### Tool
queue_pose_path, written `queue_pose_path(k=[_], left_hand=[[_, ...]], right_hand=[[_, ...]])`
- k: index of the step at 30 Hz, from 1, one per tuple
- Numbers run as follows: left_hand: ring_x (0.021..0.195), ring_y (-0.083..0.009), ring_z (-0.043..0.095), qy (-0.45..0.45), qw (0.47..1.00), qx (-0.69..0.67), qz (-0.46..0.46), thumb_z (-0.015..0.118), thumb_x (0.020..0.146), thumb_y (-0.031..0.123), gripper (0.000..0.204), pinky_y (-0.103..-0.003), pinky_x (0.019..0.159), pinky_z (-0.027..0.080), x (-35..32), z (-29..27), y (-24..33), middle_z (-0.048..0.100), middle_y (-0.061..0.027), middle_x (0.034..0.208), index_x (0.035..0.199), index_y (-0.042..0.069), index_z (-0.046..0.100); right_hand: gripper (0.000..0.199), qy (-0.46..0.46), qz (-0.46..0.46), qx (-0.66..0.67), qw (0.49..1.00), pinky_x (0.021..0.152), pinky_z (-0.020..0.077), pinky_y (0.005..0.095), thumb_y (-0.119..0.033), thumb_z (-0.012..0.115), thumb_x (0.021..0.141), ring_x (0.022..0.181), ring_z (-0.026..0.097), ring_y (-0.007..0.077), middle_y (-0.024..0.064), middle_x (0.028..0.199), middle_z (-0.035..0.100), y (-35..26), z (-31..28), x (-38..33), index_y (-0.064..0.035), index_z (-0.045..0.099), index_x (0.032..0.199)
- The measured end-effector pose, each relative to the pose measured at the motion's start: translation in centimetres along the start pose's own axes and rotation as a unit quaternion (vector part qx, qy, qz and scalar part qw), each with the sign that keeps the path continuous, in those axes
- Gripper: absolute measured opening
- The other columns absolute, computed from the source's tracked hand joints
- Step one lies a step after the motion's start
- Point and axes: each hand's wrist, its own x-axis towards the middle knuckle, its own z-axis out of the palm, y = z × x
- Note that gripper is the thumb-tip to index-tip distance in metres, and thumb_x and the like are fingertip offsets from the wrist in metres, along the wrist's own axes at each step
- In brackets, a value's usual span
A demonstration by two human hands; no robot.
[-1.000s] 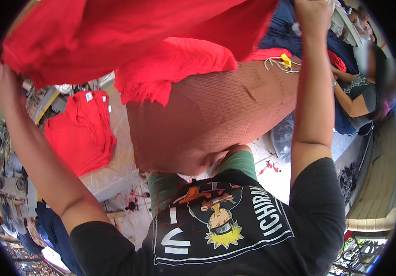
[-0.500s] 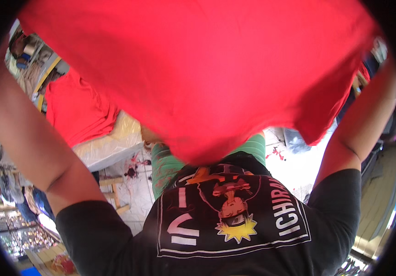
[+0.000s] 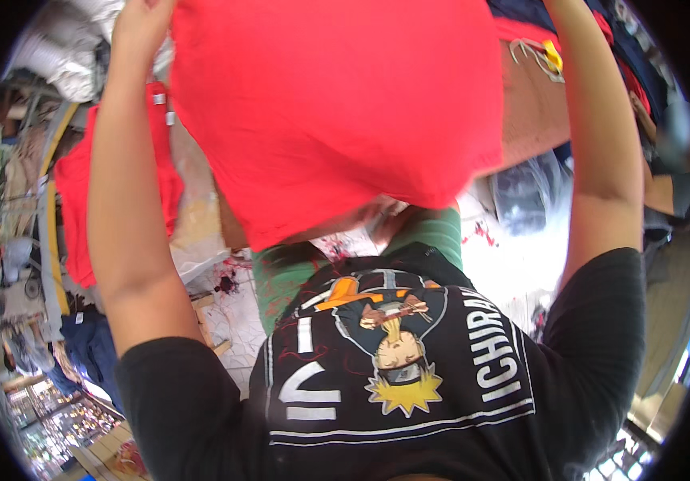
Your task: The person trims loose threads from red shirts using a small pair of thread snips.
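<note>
Watching from afar through the head camera, I see a red cloth (image 3: 345,96) spread wide just to the right of the left hand (image 3: 146,11). That hand is cut off by the upper edge, next to the cloth's left border; its fingers are out of sight, so I cannot tell whether it is closed on the fabric. The right hand lies beyond the upper edge, so I cannot tell its state either; only the right forearm (image 3: 601,120) shows, rising well to the right of the cloth.

Below the left hand, the cloth slopes down to a lower corner near the green shorts (image 3: 427,231) of the wearer, whose black shirt (image 3: 473,305) bears a yellow-haired cartoon figure. Also below that hand, partly behind the left forearm (image 3: 133,200), lies a heap of red garments (image 3: 72,192) with small white tags (image 3: 159,99). Farther down on that side is a dark blue garment (image 3: 92,349).

Toward the right hand's side, a brown surface (image 3: 533,120) shows past the cloth, bearing a yellow item (image 3: 552,56) with white cord (image 3: 521,48) just left of the right forearm. Under that surface is a clear plastic bag (image 3: 525,196), near red scraps (image 3: 483,234) on the pale tiled floor (image 3: 493,268). Right of the forearm, I can make out another person's dark sleeve (image 3: 681,195).
</note>
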Motion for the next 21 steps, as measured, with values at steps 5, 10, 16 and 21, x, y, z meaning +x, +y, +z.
queue_pose_path(k=[5,10,16,21], left_hand=[[0.106,-0.0224,0.06,-0.173,0.981,-0.015,0.082,0.067,0.085,0.014,0.022,-0.033,0.094,0.045,-18.6,10.1,8.7,0.065,-0.0105,0.108,0.105,0.005,0.067],[0.094,-0.0274,0.056,-0.259,0.946,0.05,0.191,0.076,0.072,0.022,0.034,-0.039,0.082,0.046,-27.5,16.4,13.1,0.059,-0.0079,0.104,0.103,0.011,0.064],[0.088,-0.0263,0.062,-0.343,0.939,-0.004,-0.001,0.069,0.081,0.015,0.015,-0.033,0.078,0.049,-25.7,17.3,11.9,0.065,-0.0098,0.093,0.093,0.006,0.066],[0.077,-0.0202,0.065,-0.204,0.958,-0.2,-0.034,0.066,0.086,0.012,0.013,-0.032,0.072,0.052,-22.9,15.9,14.0,0.067,-0.0089,0.085,0.092,0.001,0.066]], right_hand=[[0.025,-0.16,0.136,0.108,0.972,0.063,0.0486,0.0317,-0.023,0.066,0.084,0.063,0.06,0.0189,0.0108,0.065,0.059,5.3,-1.8,-12.9,0.0015,0.062,0.083],[0.029,-0.234,0.285,0.2,0.908,0.073,0.0434,0.0227,-0.03,0.065,0.089,0.079,0.057,0.0071,0.0014,0.077,0.065,9.0,-1.6,-25.0,-0.0054,0.07,0.103],[0.027,-0.33,0.265,0.295,0.857,0.064,0.0491,0.0288,-0.026,0.07,0.085,0.07,0.06,0.0101,0.0026,0.078,0.064,3.4,-4.9,-25.2,-0.003,0.066,0.097],[0.039,-0.29,0.123,0.273,0.909,0.071,0.0478,0.0292,-0.003,0.07,0.073,0.08,0.061,0.0178,0.0078,0.091,0.063,-3.1,-4.7,-24.7,-0.0098,0.066,0.11]])
